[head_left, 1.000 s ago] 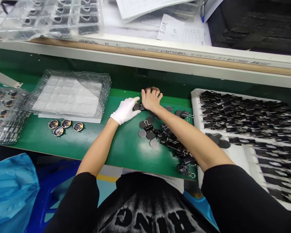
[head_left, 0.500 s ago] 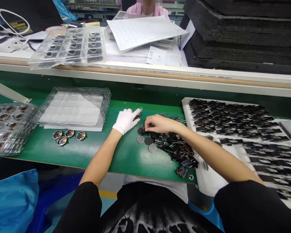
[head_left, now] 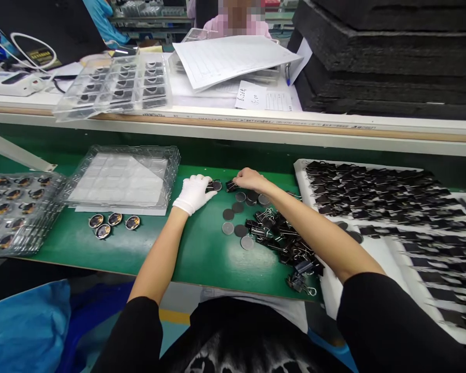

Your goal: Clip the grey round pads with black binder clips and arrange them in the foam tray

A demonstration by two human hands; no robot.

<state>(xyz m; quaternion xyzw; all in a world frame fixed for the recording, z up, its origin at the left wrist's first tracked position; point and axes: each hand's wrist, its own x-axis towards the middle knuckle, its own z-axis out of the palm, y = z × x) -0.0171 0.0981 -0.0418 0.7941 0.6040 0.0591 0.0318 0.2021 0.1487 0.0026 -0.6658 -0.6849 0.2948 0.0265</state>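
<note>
My left hand, in a white glove, is closed with thumb and fingers around a dark round disc with a pale rim. Just to its right, the bare fingers of my right hand pinch a black binder clip. A small gap separates the clip from the disc. Below my right hand lie several loose flat discs, black and grey, such as a grey disc. Beside them spreads a heap of black binder clips with silver wire handles.
On the right, a white tray carries rows of binder clips. Clear plastic trays are stacked at left, near several amber-and-black round pieces. More filled trays stand at far left. Black foam sheets pile on the shelf; a person sits opposite.
My left hand has shifted slightly left, and a round disc now shows in its fingers. My right hand has moved up from the loose discs and now holds a binder clip.
</note>
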